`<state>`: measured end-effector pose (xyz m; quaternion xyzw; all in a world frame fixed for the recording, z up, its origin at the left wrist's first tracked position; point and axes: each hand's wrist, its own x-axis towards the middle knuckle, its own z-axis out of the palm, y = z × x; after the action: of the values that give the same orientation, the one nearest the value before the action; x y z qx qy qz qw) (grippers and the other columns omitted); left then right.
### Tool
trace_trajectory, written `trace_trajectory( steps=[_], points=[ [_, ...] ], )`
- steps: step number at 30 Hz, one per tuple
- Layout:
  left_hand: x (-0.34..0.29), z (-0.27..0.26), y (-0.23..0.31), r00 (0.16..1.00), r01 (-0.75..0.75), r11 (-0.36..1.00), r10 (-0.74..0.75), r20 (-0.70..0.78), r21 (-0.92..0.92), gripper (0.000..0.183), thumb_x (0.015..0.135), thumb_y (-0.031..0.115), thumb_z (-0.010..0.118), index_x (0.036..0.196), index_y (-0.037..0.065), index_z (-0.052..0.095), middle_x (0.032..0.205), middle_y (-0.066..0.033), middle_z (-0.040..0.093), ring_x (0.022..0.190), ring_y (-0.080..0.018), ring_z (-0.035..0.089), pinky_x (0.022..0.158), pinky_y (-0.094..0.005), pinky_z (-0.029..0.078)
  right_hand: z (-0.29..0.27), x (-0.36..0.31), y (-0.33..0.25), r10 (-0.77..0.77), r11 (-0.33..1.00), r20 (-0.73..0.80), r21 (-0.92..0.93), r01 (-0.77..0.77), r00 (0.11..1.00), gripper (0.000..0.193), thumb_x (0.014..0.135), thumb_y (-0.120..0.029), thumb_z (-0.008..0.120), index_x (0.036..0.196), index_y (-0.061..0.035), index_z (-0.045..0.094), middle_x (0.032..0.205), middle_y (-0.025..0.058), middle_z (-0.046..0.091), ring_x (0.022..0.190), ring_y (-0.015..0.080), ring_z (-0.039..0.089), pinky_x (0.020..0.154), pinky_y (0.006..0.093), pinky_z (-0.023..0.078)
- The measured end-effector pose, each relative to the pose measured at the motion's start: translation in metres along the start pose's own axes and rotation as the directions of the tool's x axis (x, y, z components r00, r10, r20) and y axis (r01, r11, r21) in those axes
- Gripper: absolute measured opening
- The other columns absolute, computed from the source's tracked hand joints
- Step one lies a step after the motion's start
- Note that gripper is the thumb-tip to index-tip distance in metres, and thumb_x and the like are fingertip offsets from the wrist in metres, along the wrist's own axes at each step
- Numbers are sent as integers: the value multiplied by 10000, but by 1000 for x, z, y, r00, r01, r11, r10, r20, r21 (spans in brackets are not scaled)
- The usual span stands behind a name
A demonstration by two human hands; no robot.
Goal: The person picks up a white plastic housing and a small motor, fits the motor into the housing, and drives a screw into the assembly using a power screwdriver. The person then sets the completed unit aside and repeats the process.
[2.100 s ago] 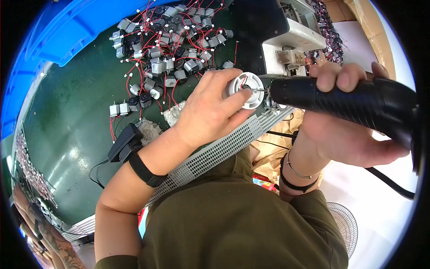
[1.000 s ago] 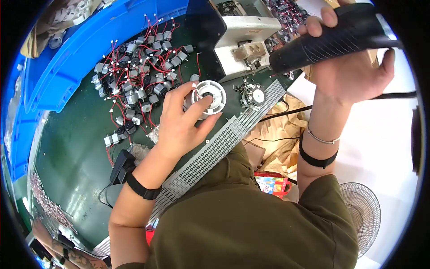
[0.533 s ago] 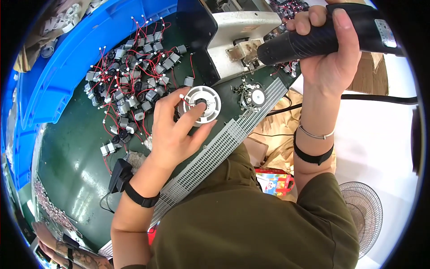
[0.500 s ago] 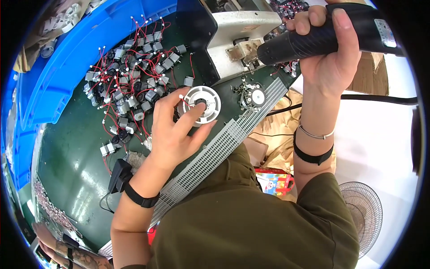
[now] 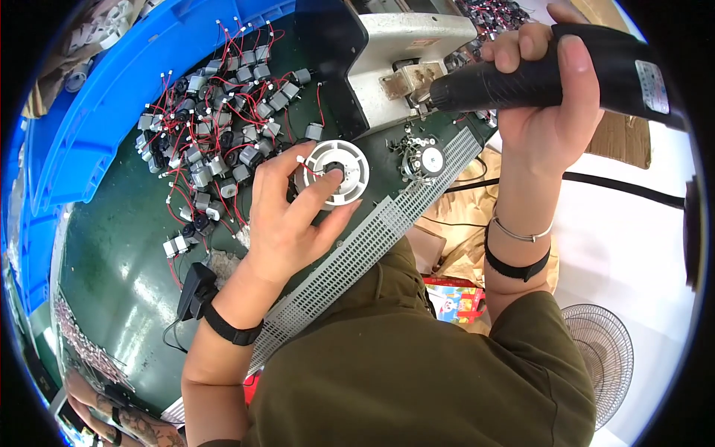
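Observation:
My left hand [image 5: 281,212] is closed around a white round plastic housing [image 5: 360,173] on the green tabletop. A finger presses at the dark piece in its centre, and a short red wire with a white connector sticks out beside that finger. My right hand [image 5: 551,130] grips a black electric screwdriver [image 5: 514,86], held nearly level. Its tip meets the small metal block at the front of a grey-white metal machine [image 5: 417,37]; the exact contact is too small to make out. Between both hands lies a round white-faced piece [image 5: 430,159] with small screws clustered around it.
Small motors [image 5: 223,127] with red wires are heaped at the far left, beside a blue plastic bin [image 5: 104,127]. A perforated metal strip [image 5: 357,242] runs along the table edge. A black adapter [image 5: 198,287] lies near my left wrist. Another person's hand [image 5: 80,391] shows at lower left.
My right hand and the screwdriver have dropped slightly, with the tip still at the machine's block. The left hand keeps its hold on the housing. The whole view has shifted a little.

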<state>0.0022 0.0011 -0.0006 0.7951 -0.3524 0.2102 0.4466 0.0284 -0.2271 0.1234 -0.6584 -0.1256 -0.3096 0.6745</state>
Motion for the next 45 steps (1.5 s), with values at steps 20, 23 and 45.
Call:
trace_trajectory(
  steps=[20, 23, 45],
  points=[
    [1, -1, 1, 1000, -13, 999, 13, -22, -29, 354, 609, 143, 793, 920, 80, 637, 1110, -164, 522, 914, -312, 527, 701, -370, 486, 17, -1, -30, 9, 875, 509, 413, -254, 861, 557, 851, -397, 490, 1259, -30, 394, 882, 26, 470, 799, 172, 444, 818, 419, 343],
    [2, -1, 0, 999, -38, 999, 38, -35, -16, 399, 584, 115, 811, 935, 52, 631, 1094, -160, 545, 894, -284, 539, 679, -331, 464, 22, 0, -24, -1, 873, 543, 409, -264, 840, 548, 855, -391, 482, 1262, -35, 394, 884, 26, 471, 798, 171, 447, 819, 417, 344],
    [0, -2, 1, 1000, -27, 1000, 27, -13, 3, 390, 595, 133, 799, 938, 68, 625, 1103, -155, 543, 890, -287, 537, 702, -343, 457, 34, -2, -7, -62, 893, 730, 344, -288, 680, 489, 889, -348, 423, 1288, -67, 390, 904, 26, 480, 793, 165, 466, 823, 400, 358]
  ],
)
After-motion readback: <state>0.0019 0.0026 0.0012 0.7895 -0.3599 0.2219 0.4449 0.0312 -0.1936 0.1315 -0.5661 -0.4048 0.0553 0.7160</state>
